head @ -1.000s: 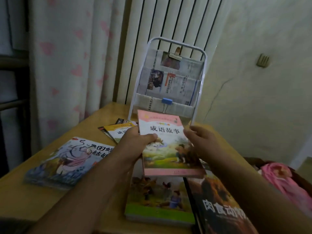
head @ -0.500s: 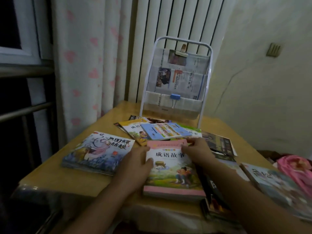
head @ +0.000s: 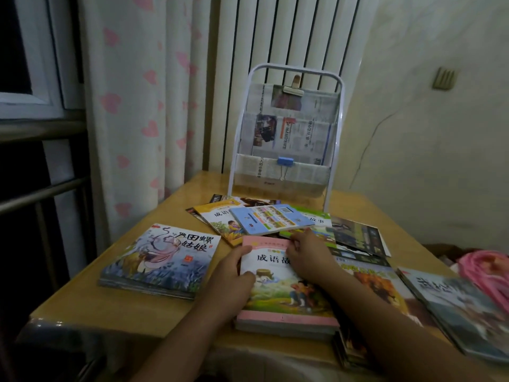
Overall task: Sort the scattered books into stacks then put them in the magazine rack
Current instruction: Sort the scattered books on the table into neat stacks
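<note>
Now left hand [head: 234, 274] grips pink book [head: 286, 296] edge on stack; right hand [head: 308, 255] presses cover, fingers relaxed

Blue-purple picture book [head: 162, 257], left on the table: cover title is reading 田螺姑娘, two lines of dark characters; a small red seal is sitting below it, illegible.

Pink-bordered book [head: 286, 288], near edge: title is showing 成语故, the rest lying hidden under the right hand [head: 308, 257].

Yellow book [head: 217, 219] in the far pile: 成语 is showing before the light-blue book [head: 268, 221] covers it. That blue cover is carrying a barcode, unreadable.

Green-edged book [head: 316, 220]: 故事 is showing.

Newspaper sheets in the magazine rack [head: 286, 133]: print too small to read.

Books at far right: large pale characters, blurred.
</note>
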